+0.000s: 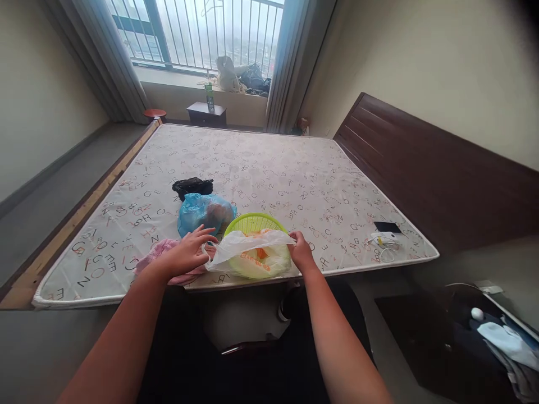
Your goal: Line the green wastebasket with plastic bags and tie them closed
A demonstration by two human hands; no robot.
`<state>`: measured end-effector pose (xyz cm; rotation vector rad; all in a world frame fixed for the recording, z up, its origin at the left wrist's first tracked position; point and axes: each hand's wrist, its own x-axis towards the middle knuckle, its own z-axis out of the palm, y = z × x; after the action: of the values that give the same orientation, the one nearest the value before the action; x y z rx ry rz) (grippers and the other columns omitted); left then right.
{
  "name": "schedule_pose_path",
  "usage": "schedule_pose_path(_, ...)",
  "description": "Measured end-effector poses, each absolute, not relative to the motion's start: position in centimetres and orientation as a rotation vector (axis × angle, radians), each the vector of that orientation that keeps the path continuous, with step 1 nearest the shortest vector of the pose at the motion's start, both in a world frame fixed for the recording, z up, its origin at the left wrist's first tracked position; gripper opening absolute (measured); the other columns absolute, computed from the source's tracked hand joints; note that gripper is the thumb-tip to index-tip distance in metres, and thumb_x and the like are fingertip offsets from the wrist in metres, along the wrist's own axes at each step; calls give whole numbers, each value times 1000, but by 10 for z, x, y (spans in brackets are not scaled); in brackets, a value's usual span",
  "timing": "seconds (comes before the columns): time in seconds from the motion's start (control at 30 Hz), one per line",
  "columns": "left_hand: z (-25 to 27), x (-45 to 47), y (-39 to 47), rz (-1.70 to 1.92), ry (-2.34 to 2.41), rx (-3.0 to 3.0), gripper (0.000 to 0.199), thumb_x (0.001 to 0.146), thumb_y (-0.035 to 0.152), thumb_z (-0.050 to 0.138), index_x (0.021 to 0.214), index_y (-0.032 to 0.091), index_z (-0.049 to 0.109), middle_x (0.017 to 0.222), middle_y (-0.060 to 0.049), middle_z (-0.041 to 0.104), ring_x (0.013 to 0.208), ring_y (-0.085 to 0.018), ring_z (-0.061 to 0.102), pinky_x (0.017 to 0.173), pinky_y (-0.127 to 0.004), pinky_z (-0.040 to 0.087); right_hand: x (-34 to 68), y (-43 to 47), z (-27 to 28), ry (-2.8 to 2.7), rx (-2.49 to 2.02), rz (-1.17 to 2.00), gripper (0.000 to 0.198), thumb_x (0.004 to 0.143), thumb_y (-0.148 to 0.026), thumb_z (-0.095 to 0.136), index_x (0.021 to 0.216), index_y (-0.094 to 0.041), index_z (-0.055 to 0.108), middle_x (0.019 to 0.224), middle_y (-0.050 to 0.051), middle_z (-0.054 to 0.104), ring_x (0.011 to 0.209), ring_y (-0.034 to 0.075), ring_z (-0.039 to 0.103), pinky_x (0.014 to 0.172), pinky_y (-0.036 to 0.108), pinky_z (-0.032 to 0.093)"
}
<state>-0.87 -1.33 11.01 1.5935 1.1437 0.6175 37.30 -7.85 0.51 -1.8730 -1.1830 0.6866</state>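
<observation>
A thin white plastic bag (240, 244) with orange print is stretched between my hands over a lime-green basket (252, 222). My left hand (191, 251) pinches the bag's left edge, its other fingers spread. At the opposite edge, my right hand (301, 251) is closed on the plastic. Something orange shows in or through the bag, too blurred to name. Beside my left hand lies a pink cloth (158, 252), partly hidden by my wrist. Just behind that hand sits a blue plastic bag (196, 210) with something inside, and a black plastic bag (192, 186) lies beyond it.
The basket stands near the front edge of a letter-patterned mattress (261, 160). A dark headboard (421, 146) rises on the right. White cables (387, 247) and a flat black object (387, 226) lie at the mattress's right. A small nightstand (206, 112) stands beyond the bed.
</observation>
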Motion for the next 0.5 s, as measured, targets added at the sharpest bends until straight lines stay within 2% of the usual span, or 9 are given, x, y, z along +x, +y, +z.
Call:
schedule_pose_path(0.1, 111, 4, -26, 666, 1073, 1809, 40, 64, 31, 88, 102, 30, 78, 144, -6, 62, 155, -37, 27, 127, -54, 20, 376, -69, 6, -1165, -1813, 695, 54, 75, -28, 68, 129, -24, 60, 125, 10, 71, 110, 27, 67, 100, 42, 49)
schedule_pose_path(0.2, 91, 22, -29, 601, 1081, 2101, 59, 67, 44, 88, 122, 29, 72, 155, -7, 52, 156, -39, 23, 126, -62, 17, 372, -62, 11, -1148, -1793, 768, 68, 74, -31, 73, 140, -26, 56, 134, 10, 67, 117, 28, 66, 102, 43, 50)
schedule_pose_path(0.23, 82, 26, -26, 567, 1092, 2194, 58, 71, 45, 85, 125, 28, 71, 158, -8, 49, 156, -39, 24, 125, -64, 19, 370, -60, 12, -1152, -1790, 795, 69, 75, -32, 72, 142, -26, 54, 137, 10, 66, 120, 28, 65, 104, 43, 50)
schedule_pose_path(0.3, 67, 29, -19, 528, 1106, 2340, 42, 83, 44, 74, 121, 26, 72, 158, -9, 49, 151, -37, 36, 123, -60, 30, 363, -57, 16, -1175, -1776, 821, 65, 80, -33, 67, 144, -26, 55, 141, 9, 64, 126, 27, 62, 109, 43, 48)
schedule_pose_path(0.37, 56, 26, -12, 538, 1127, 2383, 27, 93, 41, 61, 110, 26, 74, 150, -8, 58, 137, -31, 55, 117, -50, 43, 356, -56, 18, -1204, -1743, 801, 58, 84, -36, 63, 141, -27, 58, 143, 7, 63, 131, 26, 59, 114, 44, 44)
schedule_pose_path(0.43, 51, 21, -6, 608, 1172, 2344, 25, 97, 39, 54, 104, 26, 75, 137, -7, 68, 121, -25, 67, 109, -43, 51, 350, -56, 20, -1234, -1703, 774, 54, 85, -37, 64, 138, -28, 62, 144, 5, 62, 136, 26, 56, 118, 44, 40)
schedule_pose_path(0.5, 48, 18, -2, 720, 1222, 2272, 25, 97, 37, 53, 103, 24, 73, 131, -8, 71, 118, -24, 68, 108, -41, 52, 346, -56, 21, -1225, -1655, 790, 53, 83, -37, 66, 135, -28, 65, 143, 4, 63, 134, 26, 57, 118, 44, 41)
